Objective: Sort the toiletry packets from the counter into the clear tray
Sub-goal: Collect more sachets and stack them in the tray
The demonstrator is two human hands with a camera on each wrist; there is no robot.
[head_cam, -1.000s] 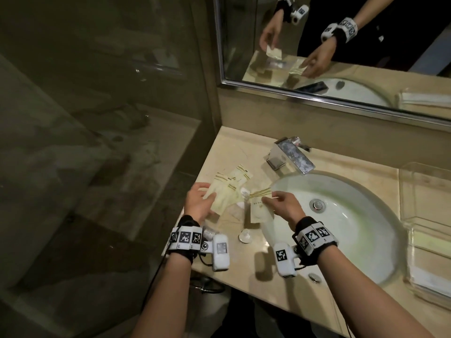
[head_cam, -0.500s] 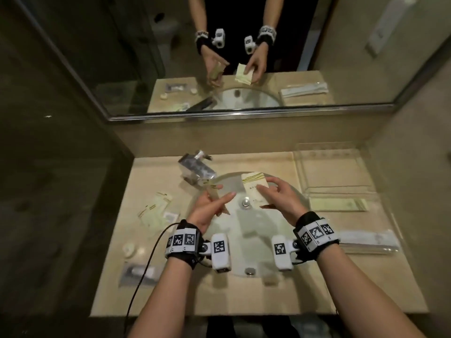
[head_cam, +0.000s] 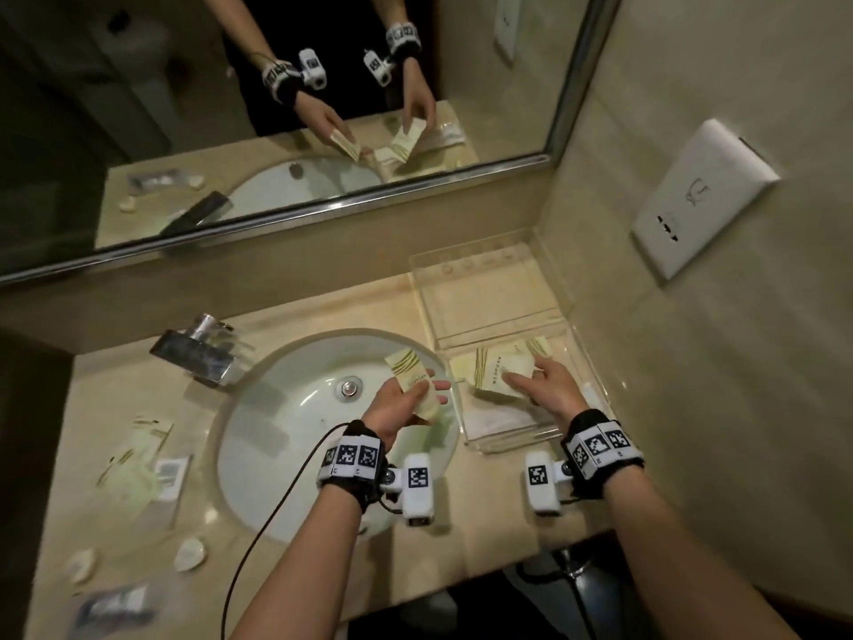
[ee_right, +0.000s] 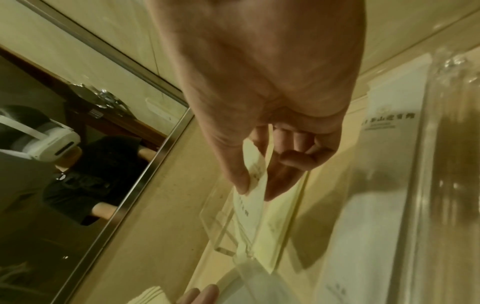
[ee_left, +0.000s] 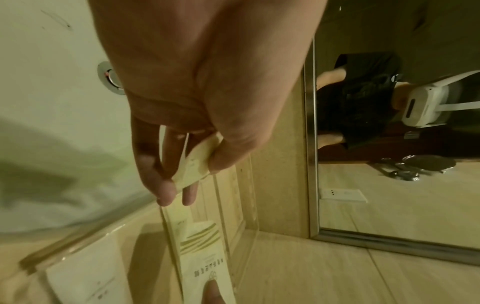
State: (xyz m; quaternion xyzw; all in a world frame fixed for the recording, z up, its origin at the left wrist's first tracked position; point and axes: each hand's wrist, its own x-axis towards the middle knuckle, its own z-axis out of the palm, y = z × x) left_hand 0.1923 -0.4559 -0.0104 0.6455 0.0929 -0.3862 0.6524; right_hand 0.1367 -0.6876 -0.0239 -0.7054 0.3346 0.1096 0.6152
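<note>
The clear tray stands on the counter right of the sink, against the wall. My right hand is over its middle compartment and pinches a pale yellow packet between thumb and fingers, just above other packets lying there. My left hand hovers over the sink's right edge beside the tray. It holds another yellow packet, with the thumb on top and the fingers beneath. The tray's far compartment holds nothing.
More packets lie on the counter left of the sink, along with small white round items and a dark sachet. The faucet stands at the back left. The tray's near compartment holds white packets.
Both hands have carried their packets rightwards from above the sink. The right hand is now inside the tray, and the left is at the sink's right edge.
</note>
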